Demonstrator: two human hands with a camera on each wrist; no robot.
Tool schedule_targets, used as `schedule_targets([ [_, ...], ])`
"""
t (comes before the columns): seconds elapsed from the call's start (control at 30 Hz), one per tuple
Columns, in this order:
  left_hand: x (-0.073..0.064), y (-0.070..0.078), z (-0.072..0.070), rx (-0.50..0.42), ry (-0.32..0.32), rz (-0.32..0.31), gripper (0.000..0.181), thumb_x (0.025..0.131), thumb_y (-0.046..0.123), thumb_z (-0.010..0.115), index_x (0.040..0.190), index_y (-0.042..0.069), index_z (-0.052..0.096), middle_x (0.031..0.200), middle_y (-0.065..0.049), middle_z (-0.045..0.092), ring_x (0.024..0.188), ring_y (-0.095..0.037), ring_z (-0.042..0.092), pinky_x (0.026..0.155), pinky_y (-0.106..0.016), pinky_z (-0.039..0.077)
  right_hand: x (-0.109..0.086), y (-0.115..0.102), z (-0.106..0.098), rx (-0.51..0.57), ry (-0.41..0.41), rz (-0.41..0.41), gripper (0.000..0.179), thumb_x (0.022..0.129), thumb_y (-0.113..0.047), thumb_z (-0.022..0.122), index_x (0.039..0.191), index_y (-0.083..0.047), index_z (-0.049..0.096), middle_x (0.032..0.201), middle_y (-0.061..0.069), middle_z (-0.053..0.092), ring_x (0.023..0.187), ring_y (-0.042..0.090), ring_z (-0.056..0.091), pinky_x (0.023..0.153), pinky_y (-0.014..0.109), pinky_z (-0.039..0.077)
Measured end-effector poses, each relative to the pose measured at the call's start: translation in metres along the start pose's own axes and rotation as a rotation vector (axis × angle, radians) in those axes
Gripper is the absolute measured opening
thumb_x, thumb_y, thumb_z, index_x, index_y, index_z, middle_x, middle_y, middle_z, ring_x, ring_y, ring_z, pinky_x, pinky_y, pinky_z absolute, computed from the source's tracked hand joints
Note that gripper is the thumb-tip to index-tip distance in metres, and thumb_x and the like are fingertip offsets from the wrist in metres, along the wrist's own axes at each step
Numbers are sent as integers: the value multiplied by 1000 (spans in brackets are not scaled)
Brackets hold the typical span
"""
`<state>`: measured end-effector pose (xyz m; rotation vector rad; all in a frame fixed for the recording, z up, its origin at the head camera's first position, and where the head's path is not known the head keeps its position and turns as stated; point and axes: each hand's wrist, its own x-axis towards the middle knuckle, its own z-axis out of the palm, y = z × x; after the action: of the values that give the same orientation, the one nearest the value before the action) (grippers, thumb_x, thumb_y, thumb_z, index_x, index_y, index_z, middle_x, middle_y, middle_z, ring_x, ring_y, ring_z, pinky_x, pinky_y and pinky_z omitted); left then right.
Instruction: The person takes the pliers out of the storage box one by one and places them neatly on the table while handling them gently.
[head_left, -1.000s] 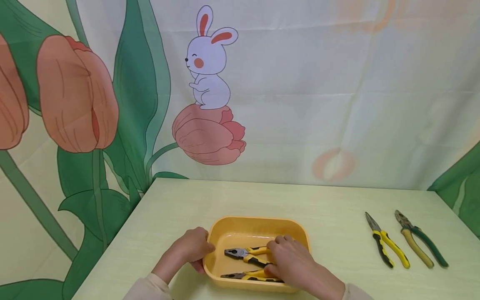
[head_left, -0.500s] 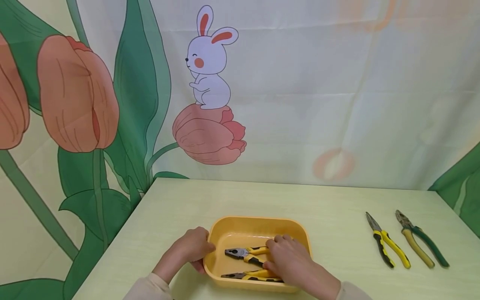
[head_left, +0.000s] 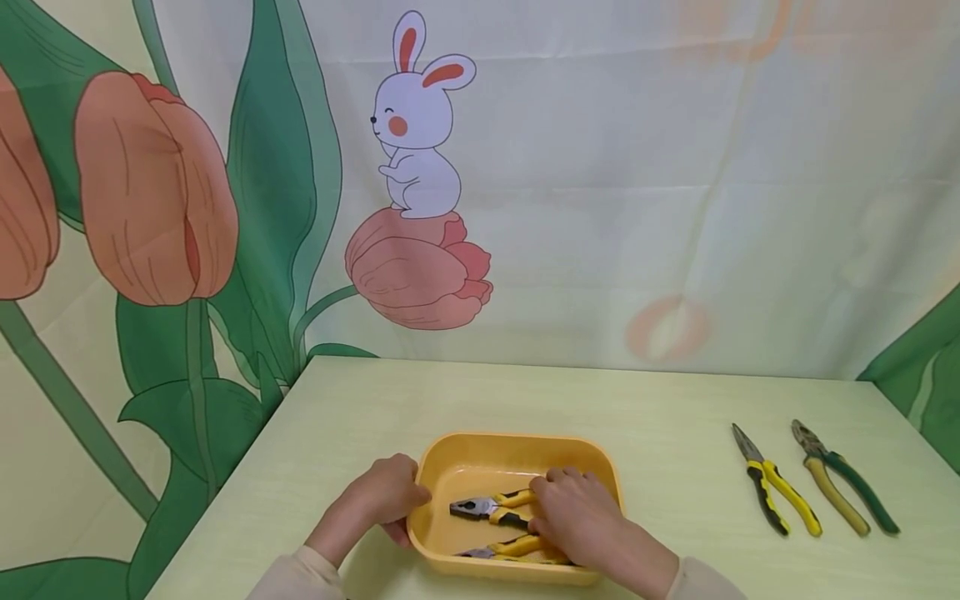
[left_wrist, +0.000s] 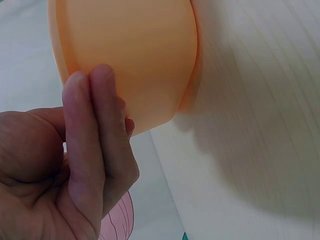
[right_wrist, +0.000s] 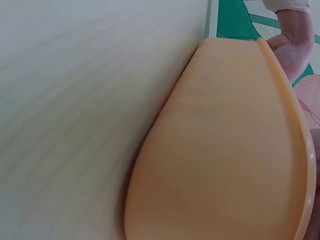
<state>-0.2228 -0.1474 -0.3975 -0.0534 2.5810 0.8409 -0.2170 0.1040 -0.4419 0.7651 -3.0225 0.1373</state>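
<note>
A yellow plastic tray stands near the table's front. My left hand holds its left end, thumb at the rim; in the left wrist view the left hand's fingers press the tray's outer wall. Inside lie combination pliers with yellow and black handles. Nearer the front wall are second yellow-and-black pliers, partly hidden. My right hand reaches into the tray with curled fingers over the handle ends, gripping the combination pliers' handles; its palm side is hidden. The right wrist view shows mostly the tray's outer wall.
On the table at right lie long-nose pliers with yellow-black handles and pliers with one tan and one green handle. Behind the table hangs a cloth backdrop with a rabbit and tulips.
The front pliers have slid a little right, their tip now lower behind the wall. My right hand's thumb has shifted up towards the combination pliers' lower handle. The left hand stays put.
</note>
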Motion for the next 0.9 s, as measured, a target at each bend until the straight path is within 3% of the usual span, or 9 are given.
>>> schedule_targets([
  [0.27,1,-1,1,-8,7,6,9,93,11,57,90,2,56,70,-14,67,44,-14,64,46,-24,55,6,3,-1,-24,-51,-23,32,87,-36,72,108,-13,65,100,5,67,98,26,61,83,48,49],
  [0.6,-1,-1,1,-29,2,3,9,94,10,57,93,1,56,71,-14,67,44,-14,63,46,-24,55,14,4,-5,0,-92,-5,37,80,-38,79,106,-13,68,96,3,67,95,24,61,82,48,49],
  [0.9,-2,0,1,-28,12,15,8,93,9,57,90,1,56,68,-13,66,43,-14,63,45,-25,55,18,8,-6,-7,-131,-51,37,81,-23,78,114,-13,66,106,3,66,102,25,60,85,47,49],
])
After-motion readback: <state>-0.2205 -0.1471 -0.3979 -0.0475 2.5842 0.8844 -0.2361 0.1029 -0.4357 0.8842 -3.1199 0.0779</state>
